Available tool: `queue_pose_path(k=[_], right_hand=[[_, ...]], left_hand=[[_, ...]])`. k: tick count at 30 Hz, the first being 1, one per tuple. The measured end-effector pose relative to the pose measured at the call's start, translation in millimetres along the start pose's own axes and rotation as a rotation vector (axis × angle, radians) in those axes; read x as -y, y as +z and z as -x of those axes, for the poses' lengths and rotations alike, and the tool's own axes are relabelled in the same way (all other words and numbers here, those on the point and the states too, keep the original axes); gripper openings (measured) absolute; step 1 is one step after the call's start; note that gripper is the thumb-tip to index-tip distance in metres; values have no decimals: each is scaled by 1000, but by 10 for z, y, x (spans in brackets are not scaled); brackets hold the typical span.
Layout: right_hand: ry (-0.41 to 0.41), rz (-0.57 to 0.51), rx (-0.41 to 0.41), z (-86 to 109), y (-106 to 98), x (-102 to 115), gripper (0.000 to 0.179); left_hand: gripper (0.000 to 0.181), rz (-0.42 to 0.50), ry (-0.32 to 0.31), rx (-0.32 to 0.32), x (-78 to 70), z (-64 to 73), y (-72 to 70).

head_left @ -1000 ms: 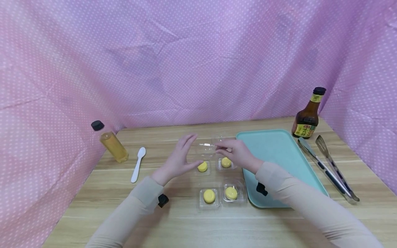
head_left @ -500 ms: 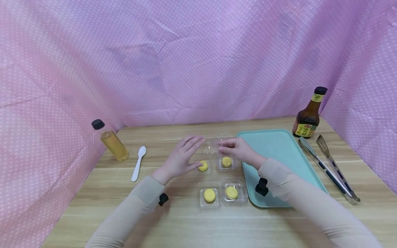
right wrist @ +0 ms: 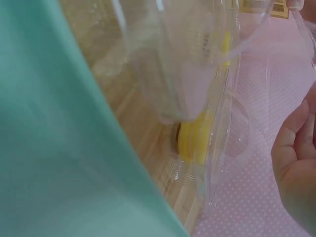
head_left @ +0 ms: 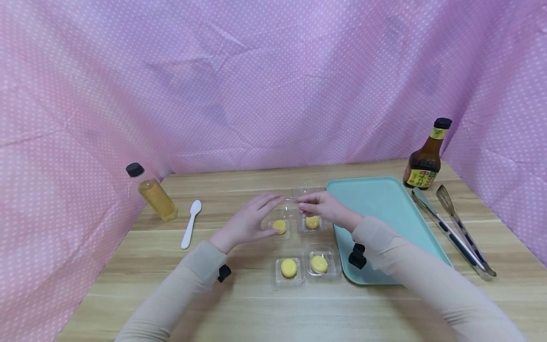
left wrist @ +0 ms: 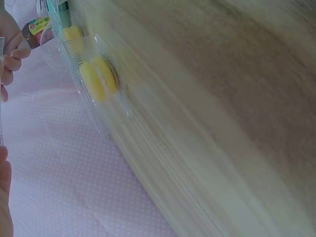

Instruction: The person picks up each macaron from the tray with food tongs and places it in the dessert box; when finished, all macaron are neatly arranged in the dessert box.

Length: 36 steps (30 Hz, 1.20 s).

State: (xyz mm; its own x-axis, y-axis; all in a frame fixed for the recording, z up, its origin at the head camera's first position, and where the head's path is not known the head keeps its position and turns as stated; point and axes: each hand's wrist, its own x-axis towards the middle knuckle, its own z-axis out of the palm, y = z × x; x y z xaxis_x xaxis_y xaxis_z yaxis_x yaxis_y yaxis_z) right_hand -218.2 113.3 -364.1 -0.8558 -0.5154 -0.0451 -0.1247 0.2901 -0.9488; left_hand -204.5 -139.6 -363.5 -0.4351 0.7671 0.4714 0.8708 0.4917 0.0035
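Observation:
In the head view, my left hand point(head_left: 249, 222) reaches over the back-left clear plastic box point(head_left: 285, 232), fingers mostly straight, its thumb beside the yellow macaron point(head_left: 279, 226). My right hand point(head_left: 326, 207) pinches the edge of that box's clear lid point(head_left: 290, 199) between thumb and fingers. In the left wrist view, fingertips of the left hand appear by a clear plastic edge at the left border. The lid is hard to make out. Just under the right hand sits the back-right box with a macaron point(head_left: 312, 222).
Two more boxed macarons, front left point(head_left: 288, 268) and front right point(head_left: 319, 264), sit nearer. A turquoise tray point(head_left: 384, 228) lies right, with tongs point(head_left: 453, 232), a slotted turner point(head_left: 463, 228) and a sauce bottle point(head_left: 423, 159) beyond. At left are a white spoon point(head_left: 191, 224) and an oil bottle point(head_left: 155, 194).
The clear lid has tilted and looks thinner between the hands. The left fingers have come forward and closer to the right hand. The right hand has shifted slightly left within the last half second.

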Motion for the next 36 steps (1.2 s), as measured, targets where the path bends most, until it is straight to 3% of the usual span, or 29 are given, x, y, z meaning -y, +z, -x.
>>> queue_pose_path(k=[4,9,12,19,28,36], right_hand=[[-35,163,10,-30,24,5,50],[-117,420,22,-72,81,17,71],[-163,528,20,-106,123,22,76],[-138,726,31,-168,204,11,82],[-141,899,85,-200,302,-3,82],[-120,959,110,-230,357,18,80]], left_hand=[[78,60,-55,28,24,17,-8],[76,142,-209,61,59,73,1],[75,161,-266,76,80,97,24],[75,192,-281,112,109,126,95],[76,228,-347,279,98,158,134],[73,211,-326,275,82,186,136]])
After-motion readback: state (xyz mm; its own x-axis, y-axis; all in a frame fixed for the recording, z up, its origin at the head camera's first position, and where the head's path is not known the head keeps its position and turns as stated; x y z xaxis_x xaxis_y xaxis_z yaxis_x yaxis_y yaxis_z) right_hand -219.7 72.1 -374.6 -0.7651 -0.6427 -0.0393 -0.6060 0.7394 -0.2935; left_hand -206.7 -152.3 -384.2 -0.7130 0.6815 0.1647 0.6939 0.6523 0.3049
